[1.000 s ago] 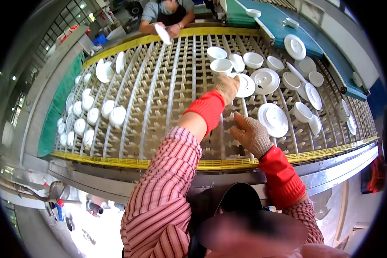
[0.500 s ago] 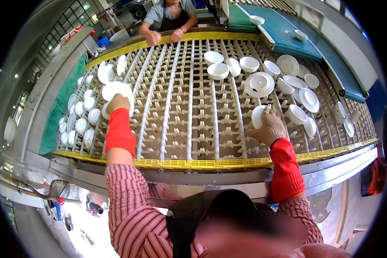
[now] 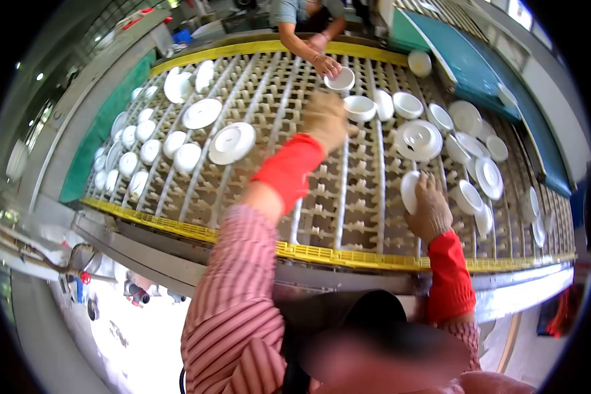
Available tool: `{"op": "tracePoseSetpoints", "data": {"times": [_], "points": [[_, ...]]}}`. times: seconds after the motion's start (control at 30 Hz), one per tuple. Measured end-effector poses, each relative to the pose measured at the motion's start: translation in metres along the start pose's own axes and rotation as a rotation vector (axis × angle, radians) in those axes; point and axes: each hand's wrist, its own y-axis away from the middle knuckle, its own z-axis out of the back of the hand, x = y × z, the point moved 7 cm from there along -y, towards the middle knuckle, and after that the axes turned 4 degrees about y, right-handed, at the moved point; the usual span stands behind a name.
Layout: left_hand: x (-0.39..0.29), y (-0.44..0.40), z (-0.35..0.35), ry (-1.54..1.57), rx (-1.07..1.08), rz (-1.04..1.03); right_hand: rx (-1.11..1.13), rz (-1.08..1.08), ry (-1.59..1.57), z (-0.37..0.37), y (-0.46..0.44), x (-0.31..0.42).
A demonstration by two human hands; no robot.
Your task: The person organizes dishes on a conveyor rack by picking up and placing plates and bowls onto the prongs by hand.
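Note:
My left hand, in a tan glove with a red cuff, is smeared by motion over the middle of the rack. Its thumb stands apart and no dish shows in it; the nearest white bowl lies just beyond. My right hand, gloved alike, is closed on the edge of a white dish, tilted on its side among the pegs. A white plate and a second plate lie left of my left arm. Further right of my right hand is another bowl.
Across the pegged rack, a co-worker's hand touches a white bowl. Several small bowls stand at the left. Stacked plates and bowls crowd the right. A green-blue belt slopes along the far right.
My left hand has let go of a plate at the left and moved right toward the bowls. My right hand stays on its dish. The co-worker's hand has reached a bowl.

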Motion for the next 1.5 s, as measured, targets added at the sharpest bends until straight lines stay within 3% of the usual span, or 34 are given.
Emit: {"op": "tracePoseSetpoints", "data": {"times": [0.07, 0.1, 0.2, 0.3, 0.37, 0.43, 0.5, 0.57, 0.6, 0.63, 0.7, 0.8, 0.87, 0.97, 1.07, 1.13, 1.17, 1.23, 1.3, 1.37, 1.5], "points": [[-0.028, -0.032, -0.052, -0.003, -0.001, -0.080, -0.015, -0.010, -0.096, -0.006, -0.006, -0.014], [-0.032, -0.042, -0.064, 0.002, 0.025, 0.016, 0.009, -0.023, -0.167, -0.009, -0.007, -0.023], [-0.026, -0.076, -0.100, 0.076, 0.202, 0.128, -0.239, -0.115, -0.361, 0.000, -0.001, -0.055], [-0.026, -0.068, -0.100, 0.108, 0.053, 0.059, -0.241, -0.204, -0.414, 0.002, 0.006, -0.085], [-0.003, -0.024, -0.055, 0.861, 0.109, 0.080, -0.197, -0.253, -0.331, -0.002, 0.011, -0.099], [0.029, 0.027, -0.031, 1.238, 0.266, 0.311, -0.296, -0.198, -0.349, 0.009, 0.014, -0.097], [0.070, 0.077, -0.014, 1.295, 0.231, 0.313, -0.327, -0.219, -0.399, 0.028, 0.015, -0.093], [0.115, 0.129, -0.006, 1.139, 0.300, 0.397, -0.280, -0.313, -0.484, 0.056, 0.012, -0.078], [0.135, 0.153, 0.002, 1.030, 0.344, 0.466, -0.318, -0.312, -0.678, 0.040, 0.002, -0.094], [0.148, 0.177, 0.016, 0.860, 0.394, 0.592, -0.378, -0.148, -0.707, 0.034, -0.013, -0.095], [0.205, 0.200, 0.009, 0.495, 0.133, 0.637, -0.522, 0.171, -0.400, 0.050, -0.039, -0.068], [0.199, 0.213, 0.057, 0.101, 0.232, 0.675, -0.498, 0.384, -0.133, 0.081, -0.089, 0.001], [0.186, 0.211, 0.059, -0.026, 0.205, 0.516, -0.487, 0.429, -0.122, 0.106, -0.122, 0.067], [0.196, 0.206, 0.023, -0.157, 0.183, 0.381, -0.553, 0.467, -0.396, 0.140, -0.146, 0.161], [0.212, 0.199, 0.006, -0.155, 0.228, 0.396, -0.139, 0.560, -1.056, 0.095, -0.189, 0.207], [0.213, 0.192, 0.003, -0.138, 0.257, 0.391, -0.219, 0.700, -0.756, 0.073, -0.189, 0.213], [0.210, 0.192, 0.009, -0.141, 0.260, 0.369, -0.070, 0.512, -1.000, 0.066, -0.181, 0.204], [0.221, 0.184, -0.006, -0.171, 0.274, 0.332, -0.192, 0.409, -0.601, 0.060, -0.171, 0.176], [0.220, 0.180, -0.003, -0.220, 0.155, 0.280, -0.202, 0.125, -0.509, 0.054, -0.162, 0.131], [0.217, 0.170, -0.004, -0.280, 0.215, 0.281, -0.275, 0.094, -0.172, 0.037, -0.163, 0.081], [0.243, 0.166, -0.011, -0.237, 0.184, 0.495, -0.069, -0.010, 0.295, 0.000, -0.155, -0.011]]}}
